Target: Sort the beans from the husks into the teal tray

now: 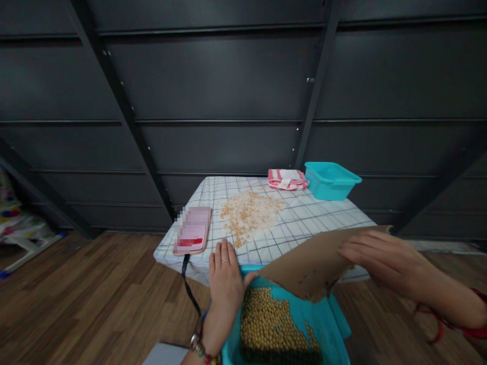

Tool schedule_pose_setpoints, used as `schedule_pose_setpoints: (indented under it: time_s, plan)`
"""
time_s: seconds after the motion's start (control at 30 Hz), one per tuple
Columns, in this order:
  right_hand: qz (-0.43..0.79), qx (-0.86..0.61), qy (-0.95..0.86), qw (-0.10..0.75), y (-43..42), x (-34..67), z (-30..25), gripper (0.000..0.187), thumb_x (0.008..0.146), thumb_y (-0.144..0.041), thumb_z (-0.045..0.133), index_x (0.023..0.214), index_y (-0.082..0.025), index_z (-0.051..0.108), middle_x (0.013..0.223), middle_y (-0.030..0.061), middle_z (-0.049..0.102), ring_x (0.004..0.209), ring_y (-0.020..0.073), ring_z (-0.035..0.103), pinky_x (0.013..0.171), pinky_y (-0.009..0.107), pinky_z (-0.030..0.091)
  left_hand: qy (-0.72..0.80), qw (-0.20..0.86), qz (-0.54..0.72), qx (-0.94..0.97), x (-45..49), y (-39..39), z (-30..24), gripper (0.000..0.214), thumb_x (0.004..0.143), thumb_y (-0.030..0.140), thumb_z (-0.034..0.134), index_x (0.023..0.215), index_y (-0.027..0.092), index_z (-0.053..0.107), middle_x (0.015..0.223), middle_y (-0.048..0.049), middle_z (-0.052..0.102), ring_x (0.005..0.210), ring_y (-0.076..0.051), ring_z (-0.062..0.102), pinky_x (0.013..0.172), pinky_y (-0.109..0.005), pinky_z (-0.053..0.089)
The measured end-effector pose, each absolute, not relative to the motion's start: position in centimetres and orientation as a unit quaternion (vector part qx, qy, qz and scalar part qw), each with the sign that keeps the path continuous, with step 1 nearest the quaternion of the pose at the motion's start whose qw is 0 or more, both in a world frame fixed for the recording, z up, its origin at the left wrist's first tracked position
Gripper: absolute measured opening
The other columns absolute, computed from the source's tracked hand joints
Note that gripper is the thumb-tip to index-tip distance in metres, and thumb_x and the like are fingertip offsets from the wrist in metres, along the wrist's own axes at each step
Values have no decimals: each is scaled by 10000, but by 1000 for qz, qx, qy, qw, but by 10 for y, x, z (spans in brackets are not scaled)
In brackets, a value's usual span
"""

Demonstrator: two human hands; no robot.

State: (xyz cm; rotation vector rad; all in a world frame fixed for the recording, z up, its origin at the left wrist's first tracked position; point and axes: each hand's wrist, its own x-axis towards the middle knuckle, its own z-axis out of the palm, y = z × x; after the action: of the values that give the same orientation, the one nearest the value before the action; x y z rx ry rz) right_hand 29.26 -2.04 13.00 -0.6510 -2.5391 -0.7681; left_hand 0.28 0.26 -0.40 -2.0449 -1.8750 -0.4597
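My left hand (225, 281) lies with its fingers stretched flat at the table's front edge, its thumb by the rim of a turquoise plastic tub (281, 296). Many round yellow beans (266, 322), which look like soybeans, cover part of the tub's floor. My right hand (380, 253) grips a brown piece of cardboard (310, 258) by its right end, tilted above the tub's far side. The cardboard's lower edge is ragged, with a few small dark marks. Beyond the tub, more beans mixed with white grains (249, 210) are spread across the checked tablecloth (304, 218).
On the back right of the table stands a smaller turquoise basket (330, 182), beside a folded pink-and-white striped cloth (288, 179). A pink phone-like case (195, 228) with a black strap lies at the left edge. Dark wall panels (224, 81) rise behind the table.
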Motion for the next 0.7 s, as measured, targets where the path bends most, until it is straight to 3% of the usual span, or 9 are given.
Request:
schedule_pose_setpoints:
  time_s: [0.17, 0.7]
  plan:
    - [-379, -237, -869, 212, -3, 277, 131, 325, 754, 33, 324, 880, -161, 552, 727, 39, 647, 693, 140, 565, 662, 278, 419, -660, 158, -163, -716, 2, 3, -2, 869, 681, 660, 455, 1260, 13, 406, 1309, -249, 441, 1216, -349, 393, 979, -501, 344]
    - [-440, -250, -841, 191, 30, 273, 136, 316, 705, 31, 346, 902, -111, 549, 725, 79, 639, 678, 170, 555, 627, 292, 409, -660, 171, -160, -714, 1, 5, 2, 886, 663, 664, 482, 1245, -1, 421, 1286, -250, 467, 1187, -353, 426, 963, -491, 374]
